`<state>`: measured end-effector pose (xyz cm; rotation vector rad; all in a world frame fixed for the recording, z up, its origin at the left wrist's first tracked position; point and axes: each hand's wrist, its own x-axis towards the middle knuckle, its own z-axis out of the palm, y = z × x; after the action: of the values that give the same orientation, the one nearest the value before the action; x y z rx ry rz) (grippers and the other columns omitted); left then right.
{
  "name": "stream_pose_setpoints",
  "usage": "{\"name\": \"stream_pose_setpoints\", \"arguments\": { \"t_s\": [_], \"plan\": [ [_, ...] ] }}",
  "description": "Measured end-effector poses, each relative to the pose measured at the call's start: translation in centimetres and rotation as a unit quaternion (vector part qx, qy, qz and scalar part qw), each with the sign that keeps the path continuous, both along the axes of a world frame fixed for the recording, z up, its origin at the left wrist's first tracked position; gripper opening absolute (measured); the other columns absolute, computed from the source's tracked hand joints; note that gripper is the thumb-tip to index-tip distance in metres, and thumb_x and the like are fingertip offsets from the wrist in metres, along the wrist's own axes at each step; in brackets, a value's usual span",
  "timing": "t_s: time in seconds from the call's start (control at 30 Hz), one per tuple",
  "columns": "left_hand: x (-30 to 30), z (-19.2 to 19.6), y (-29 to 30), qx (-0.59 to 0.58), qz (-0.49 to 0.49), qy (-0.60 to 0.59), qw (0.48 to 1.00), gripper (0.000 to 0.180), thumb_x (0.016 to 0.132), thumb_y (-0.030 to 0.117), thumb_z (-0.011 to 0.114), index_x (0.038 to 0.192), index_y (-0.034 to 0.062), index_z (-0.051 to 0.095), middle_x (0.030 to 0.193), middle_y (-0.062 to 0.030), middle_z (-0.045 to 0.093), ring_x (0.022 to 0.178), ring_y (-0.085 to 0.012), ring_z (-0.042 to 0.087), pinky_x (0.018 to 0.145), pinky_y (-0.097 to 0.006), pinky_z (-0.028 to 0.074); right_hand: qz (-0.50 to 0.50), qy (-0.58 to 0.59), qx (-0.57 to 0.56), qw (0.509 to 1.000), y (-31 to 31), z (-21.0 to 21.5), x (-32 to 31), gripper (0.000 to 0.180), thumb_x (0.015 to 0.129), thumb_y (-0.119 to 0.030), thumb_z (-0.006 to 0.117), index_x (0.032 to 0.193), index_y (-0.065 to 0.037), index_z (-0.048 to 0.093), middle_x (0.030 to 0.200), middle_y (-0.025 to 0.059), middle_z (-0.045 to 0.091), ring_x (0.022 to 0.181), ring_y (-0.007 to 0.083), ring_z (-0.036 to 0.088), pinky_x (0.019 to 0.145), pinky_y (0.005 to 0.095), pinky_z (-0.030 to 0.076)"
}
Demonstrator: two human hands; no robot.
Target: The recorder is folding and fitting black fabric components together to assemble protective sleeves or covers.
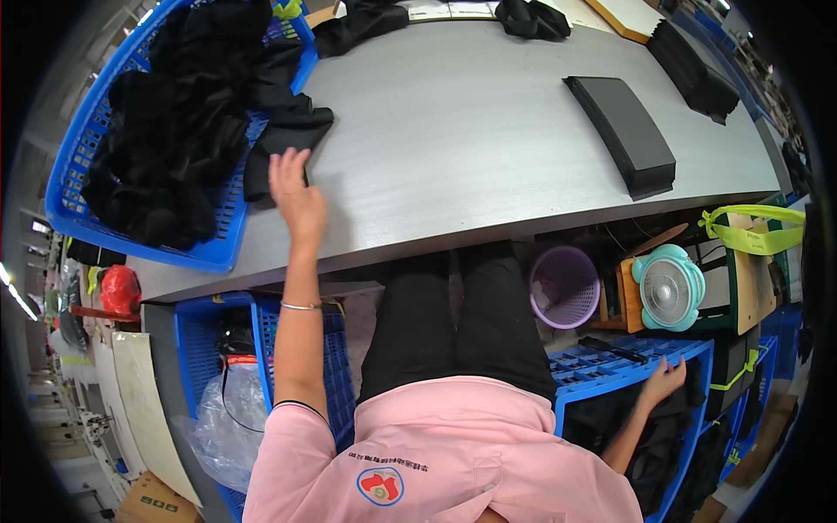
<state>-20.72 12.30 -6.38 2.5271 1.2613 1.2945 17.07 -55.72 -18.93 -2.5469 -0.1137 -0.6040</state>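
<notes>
The left hand (295, 193) lies flat, fingers extended and gripping nothing, fingertips touching a black garment (283, 139) at the left end of the grey table (471, 131). This garment spills out of the blue basket (87, 139) on the table's left edge, which holds a pile of further black fabric. The right hand (664, 381) reaches down on the right, below table level, fingers spread over the rim of a blue crate (628, 362); it clasps nothing. A stack of black folded pieces (623, 131) lies well apart, on the table's far right
</notes>
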Motion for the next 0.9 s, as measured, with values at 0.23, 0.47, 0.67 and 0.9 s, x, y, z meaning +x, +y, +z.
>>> {"name": "stream_pose_setpoints", "arguments": {
  "t_s": [0.23,0.47,0.67,0.9],
  "plan": [
    [-7.0,-0.5,5.2,0.055,0.053,0.116,0.990,0.046,0.073,-0.004,0.060,0.114,0.0149,0.070,0.123,-0.0034,0.067,0.131,-0.0275,0.050,0.117,-0.054,0.022,0.289,-0.035,-0.029,0.956,21.8,8.2,-7.3,0.036,0.088,0.003,0.062,0.124,-0.002,0.061,0.135,0.0196,0.054,0.127,0.0360,0.052,0.106,0.0422,0.042],
    [1.9,2.5,-4.3,-0.006,-0.134,0.034,0.990,0.022,0.090,0.003,0.066,0.110,0.0067,0.074,0.106,-0.0129,0.069,0.100,-0.0273,0.063,0.090,-0.037,0.048,0.619,-0.029,0.148,0.771,36.6,12.0,-17.0,0.017,0.093,-0.014,0.060,0.107,-0.005,0.066,0.111,0.0137,0.068,0.103,0.0289,0.067,0.084,0.0378,0.057],
    [7.7,4.7,-18.4,-0.081,-0.265,-0.029,0.960,0.018,0.096,0.007,0.061,0.107,-0.0010,0.072,0.097,-0.0123,0.063,0.089,-0.0245,0.061,0.080,-0.034,0.049,0.694,0.169,0.091,0.693,43.9,12.8,-18.9,0.022,0.083,-0.010,0.061,0.103,0.000,0.059,0.093,0.0171,0.062,0.093,0.0311,0.061,0.077,0.0387,0.051],
    [8.7,3.7,-29.1,-0.217,-0.514,-0.003,0.830,0.025,0.085,0.003,0.070,0.110,0.0057,0.075,0.086,-0.0101,0.059,0.076,-0.0229,0.057,0.066,-0.033,0.047,0.348,0.412,0.719,0.439,50.8,7.0,-11.0,0.021,0.097,-0.025,0.057,0.099,-0.004,0.061,0.097,0.0090,0.065,0.094,0.0196,0.062,0.083,0.0362,0.051]
  ]
}}
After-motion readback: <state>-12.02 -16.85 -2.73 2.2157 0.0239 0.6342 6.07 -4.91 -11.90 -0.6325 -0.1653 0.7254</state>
